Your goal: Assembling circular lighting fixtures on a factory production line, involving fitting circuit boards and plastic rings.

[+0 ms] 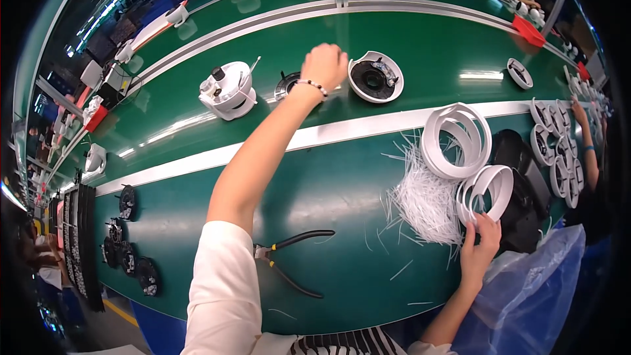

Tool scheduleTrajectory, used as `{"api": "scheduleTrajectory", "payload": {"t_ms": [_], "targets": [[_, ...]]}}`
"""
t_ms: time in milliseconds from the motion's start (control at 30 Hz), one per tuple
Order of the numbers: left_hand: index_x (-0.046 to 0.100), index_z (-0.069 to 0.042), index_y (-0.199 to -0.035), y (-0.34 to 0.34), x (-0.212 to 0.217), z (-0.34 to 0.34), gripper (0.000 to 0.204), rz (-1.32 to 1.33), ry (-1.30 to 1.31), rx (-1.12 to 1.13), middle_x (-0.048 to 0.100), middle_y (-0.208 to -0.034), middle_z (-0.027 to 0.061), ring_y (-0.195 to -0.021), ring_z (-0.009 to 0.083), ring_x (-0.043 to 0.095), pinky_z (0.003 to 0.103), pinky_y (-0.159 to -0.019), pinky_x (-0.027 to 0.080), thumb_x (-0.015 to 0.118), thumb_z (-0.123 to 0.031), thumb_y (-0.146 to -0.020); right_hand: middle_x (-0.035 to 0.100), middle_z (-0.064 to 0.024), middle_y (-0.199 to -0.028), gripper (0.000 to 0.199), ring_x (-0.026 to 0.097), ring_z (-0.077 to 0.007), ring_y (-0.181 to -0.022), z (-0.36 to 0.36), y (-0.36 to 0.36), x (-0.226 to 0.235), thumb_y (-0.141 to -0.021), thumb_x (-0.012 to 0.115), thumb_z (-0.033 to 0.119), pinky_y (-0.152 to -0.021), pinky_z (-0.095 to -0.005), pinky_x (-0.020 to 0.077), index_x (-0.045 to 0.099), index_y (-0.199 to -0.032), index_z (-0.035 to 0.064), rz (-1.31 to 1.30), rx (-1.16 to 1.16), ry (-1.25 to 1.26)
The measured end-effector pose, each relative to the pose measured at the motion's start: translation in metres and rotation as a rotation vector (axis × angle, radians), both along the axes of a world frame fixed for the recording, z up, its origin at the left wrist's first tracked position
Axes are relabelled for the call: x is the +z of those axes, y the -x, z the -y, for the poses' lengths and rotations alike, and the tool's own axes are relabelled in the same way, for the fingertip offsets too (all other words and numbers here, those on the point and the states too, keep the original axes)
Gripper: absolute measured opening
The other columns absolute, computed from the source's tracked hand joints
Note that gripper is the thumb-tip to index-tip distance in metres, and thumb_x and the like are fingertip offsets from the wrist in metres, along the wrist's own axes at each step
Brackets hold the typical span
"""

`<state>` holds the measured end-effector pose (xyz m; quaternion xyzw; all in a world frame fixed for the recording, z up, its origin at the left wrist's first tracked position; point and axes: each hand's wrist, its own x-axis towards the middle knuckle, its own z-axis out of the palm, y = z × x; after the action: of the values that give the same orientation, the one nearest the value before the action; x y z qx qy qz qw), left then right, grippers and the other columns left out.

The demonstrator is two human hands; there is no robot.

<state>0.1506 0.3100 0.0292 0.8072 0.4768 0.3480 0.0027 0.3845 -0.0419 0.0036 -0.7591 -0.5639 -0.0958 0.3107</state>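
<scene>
My left hand reaches far over the green conveyor surface, fingers curled under; whatever they hold is hidden. Close by its wrist, a black round part is half covered. Just right of the hand sits a white round housing with a black inside and a small clear packet. Further left stands a white rounded assembly with a black knob and a thin upright strip. My right hand grips the lower edge of a white ring at the right of the bench. Yellow-and-black-handled cutters lie in front of me.
A heap of thin white strips lies beside stacked white rings. Several black round parts are at the left. Clear plastic bag hangs at the right edge, near another person's arm and more white housings.
</scene>
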Motion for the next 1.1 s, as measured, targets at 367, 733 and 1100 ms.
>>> {"api": "scheduleTrajectory", "payload": {"t_ms": [367, 733, 1100], "targets": [[0.048, -0.004, -0.110, 0.072, -0.034, -0.021, 0.047, -0.084, 0.464, 0.283, 0.055, -0.105, 0.0184, -0.100, 0.0328, 0.052, 0.038, -0.086, 0.042, 0.063, -0.023, -0.070, 0.061, -0.0152, -0.080, 0.016, 0.060, -0.0249, -0.073, 0.010, 0.008, 0.003, -0.069, 0.063, 0.001, -0.071, -0.0330, 0.0457, 0.059, -0.083, -0.0061, -0.231, -0.086, -0.468], [0.054, -0.001, -0.098, 0.128, -0.031, 0.107, 0.030, 0.644, 0.403, -0.099, 0.061, -0.088, 0.0155, -0.083, 0.0249, 0.059, 0.032, -0.074, 0.045, 0.061, -0.014, -0.072, 0.061, -0.0079, -0.074, 0.022, 0.057, -0.0196, -0.058, -0.035, 0.151, 0.051, -0.058, 0.073, 0.008, -0.050, -0.0268, 0.0439, 0.060, -0.075, 0.0018, -0.061, 0.898, -0.366], [0.045, 0.001, -0.106, 0.290, -0.055, 0.266, 0.026, 0.931, 0.295, 0.295, 0.055, -0.094, 0.0061, -0.087, 0.0105, 0.051, 0.025, -0.078, 0.042, 0.051, -0.003, -0.081, 0.053, -0.0138, -0.063, 0.021, 0.054, -0.0312, -0.060, -0.104, 0.287, 0.025, -0.067, 0.065, 0.020, -0.052, -0.0392, 0.0429, 0.052, -0.064, 0.0031, 0.112, 0.983, 0.025]]}}
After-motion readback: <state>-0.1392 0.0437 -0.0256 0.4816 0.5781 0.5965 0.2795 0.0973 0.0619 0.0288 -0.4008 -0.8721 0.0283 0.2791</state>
